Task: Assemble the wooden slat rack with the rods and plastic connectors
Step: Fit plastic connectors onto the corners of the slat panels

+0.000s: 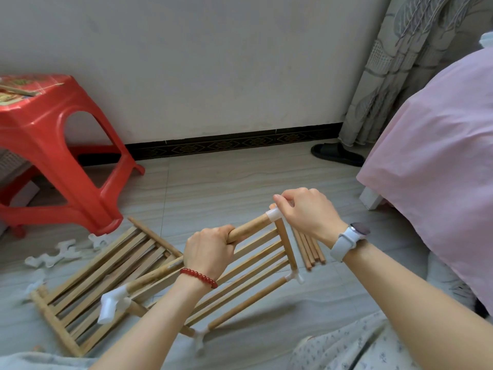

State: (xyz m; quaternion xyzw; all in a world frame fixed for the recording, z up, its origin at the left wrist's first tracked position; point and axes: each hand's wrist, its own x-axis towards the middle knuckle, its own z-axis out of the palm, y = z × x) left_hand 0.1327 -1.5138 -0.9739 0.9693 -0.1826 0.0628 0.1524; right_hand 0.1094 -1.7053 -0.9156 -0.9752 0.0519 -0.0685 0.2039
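A wooden slat panel framed by rods (256,265) is held up off the floor, with white plastic connectors at its corners. My left hand (208,252) grips the frame's upper rod (250,227) near its middle. My right hand (306,212) pinches a short rod end above the far corner connector (274,214). Other connectors sit at the near right corner (293,277), the near left corner (112,305) and the bottom corner (200,336). A second slat panel (93,279) lies flat on the floor to the left. Several loose rods (310,249) lie under my right wrist.
A red plastic stool (53,156) stands at the left. Spare white connectors (58,252) are scattered on the tile floor below it. A bed with a pink cover (440,169) fills the right side. A black slipper (337,154) lies by the wall and curtain.
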